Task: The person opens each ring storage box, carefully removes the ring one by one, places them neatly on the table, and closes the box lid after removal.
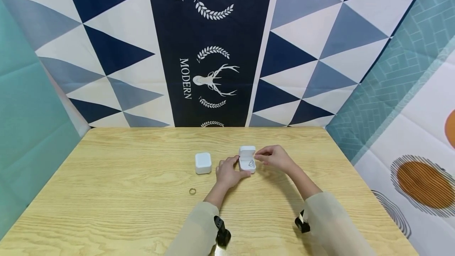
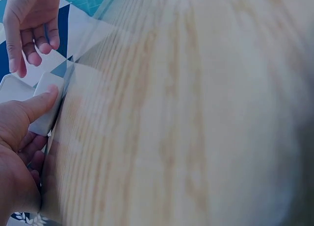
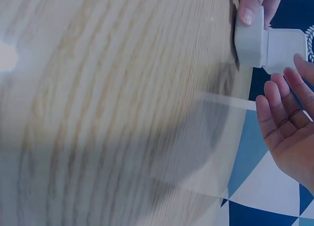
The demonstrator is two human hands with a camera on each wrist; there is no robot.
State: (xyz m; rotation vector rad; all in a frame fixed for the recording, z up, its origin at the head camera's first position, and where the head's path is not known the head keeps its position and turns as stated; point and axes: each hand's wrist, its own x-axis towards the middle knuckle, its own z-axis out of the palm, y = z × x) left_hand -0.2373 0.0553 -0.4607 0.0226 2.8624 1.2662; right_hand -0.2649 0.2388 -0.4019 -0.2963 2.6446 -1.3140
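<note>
A small white ring box [image 1: 247, 151] stands on the table with its lid raised, and a silver-coloured ring [image 1: 251, 163] sits inside. My left hand [image 1: 228, 174] holds the box's base, thumb [image 2: 41, 102] across the front and fingers on the left side. Just right of the lid is my right hand [image 1: 279, 158], its fingers loosely bent. In the right wrist view the right hand [image 3: 294, 123] has its thumb close to the lid [image 3: 285, 45]; whether they touch I cannot tell. Nothing shows between its fingers.
Left of the left hand stands a second white box [image 1: 203, 163], closed. A gold-coloured ring [image 1: 192, 191] lies nearer me on the wooden table [image 1: 117, 192]. Patterned cloth [image 1: 213, 50] hangs behind the table's far edge.
</note>
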